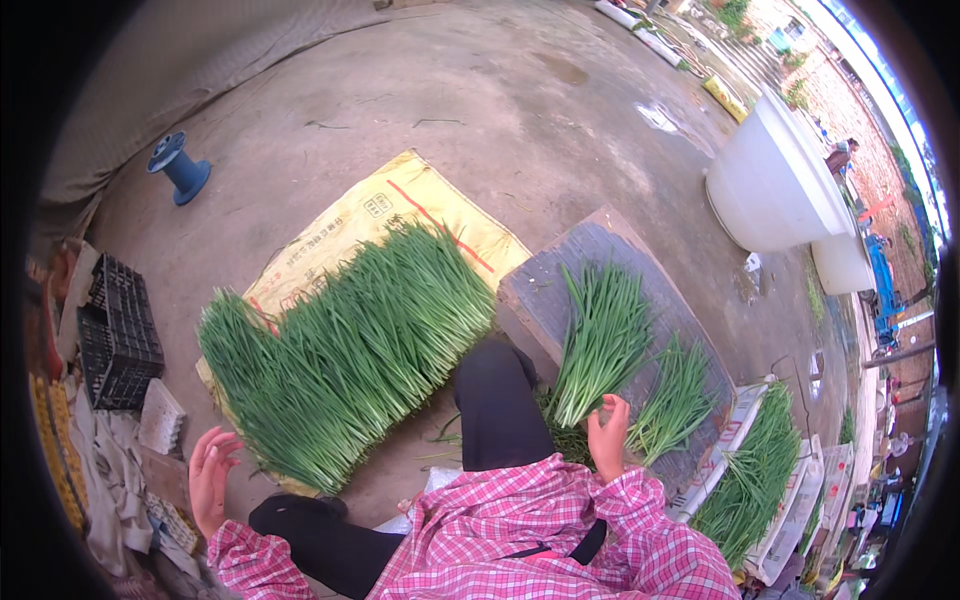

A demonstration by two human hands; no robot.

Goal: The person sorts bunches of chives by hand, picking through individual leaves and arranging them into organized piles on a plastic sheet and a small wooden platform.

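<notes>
A long row of Chinese chives (350, 340), green leaves with pale cut ends, lies on a yellow woven sack (335, 235) on the floor. To its right, a large bundle of chives (603, 335) and a smaller pile of chives (680, 395) rest on a dark board (575, 255). My right hand (608, 440) is beside the pale ends of the large bundle, fingers loosely curved and apart from the thumb, nothing visible in them; whether it touches the stems is unclear. My left hand (212, 478) is raised at the left of the row, fingers apart, holding nothing.
At right, a white crate (735, 450) holds more chives (755, 475), with further crates beyond. A big white tub (775, 185) stands farther back. On the left are a blue spool (180, 170), black plastic crates (120, 335) and crumpled cloth (110, 490).
</notes>
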